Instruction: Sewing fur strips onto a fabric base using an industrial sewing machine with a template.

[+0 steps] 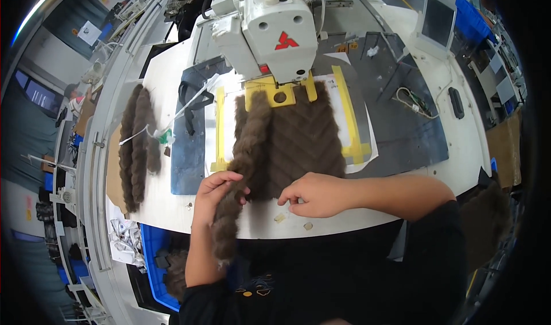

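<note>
A long brown fur strip [244, 158] lies up the left side of a brown fur panel [307, 144] with a chevron pattern. My left hand [215, 194] is closed round the strip near its lower end, which hangs past the table edge. My right hand [314, 195] is beside the panel's lower edge with its fingers curled; nothing shows in them. A white industrial sewing machine head [281, 32] stands over the panel's far end. Its yellow clamp plate [265, 91] rests on the fur there. Yellow tape [345, 107] runs along both sides.
More fur strips [139, 147] lie at the left. A blue bin [156, 270] holding fur stands below the table's left edge. Thin white tubing [182, 111] crosses the left side. A monitor [437, 20] and a small black device [456, 103] are at the right.
</note>
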A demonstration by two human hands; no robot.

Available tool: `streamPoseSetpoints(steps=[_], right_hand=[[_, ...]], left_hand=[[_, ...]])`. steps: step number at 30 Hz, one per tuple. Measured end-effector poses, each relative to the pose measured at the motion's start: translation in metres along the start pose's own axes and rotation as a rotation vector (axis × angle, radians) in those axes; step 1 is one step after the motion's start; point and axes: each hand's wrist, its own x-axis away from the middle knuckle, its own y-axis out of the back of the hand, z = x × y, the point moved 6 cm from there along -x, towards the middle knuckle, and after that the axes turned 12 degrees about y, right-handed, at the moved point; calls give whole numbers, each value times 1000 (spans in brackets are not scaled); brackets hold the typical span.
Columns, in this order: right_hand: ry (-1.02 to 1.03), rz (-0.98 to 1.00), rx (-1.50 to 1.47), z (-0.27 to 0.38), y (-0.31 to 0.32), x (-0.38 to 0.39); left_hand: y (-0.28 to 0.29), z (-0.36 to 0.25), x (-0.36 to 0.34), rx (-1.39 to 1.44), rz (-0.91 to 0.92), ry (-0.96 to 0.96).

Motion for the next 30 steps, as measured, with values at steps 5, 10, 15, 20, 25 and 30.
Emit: streamPoseSetpoints(steps=[5,10,15,20,25,30], right_hand=[[43,83,-183,7,-20,-10],[90,123,-394,9,-42,-17],[-151,137,-702,7,-51,-10],[-271,-12,-748,5,-59,3],[-299,-57,-648,5,-50,20],[-61,-158,-373,13,-38,35]], left_hand=[[-5,10,4,157,20,16],[-30,14,1,111,170,-115],[-46,23,0,81,153,1],[-65,34,-7,125,249,-87],[-77,42,-14,296,340,-183],[-75,50,-17,415,380,-323]])
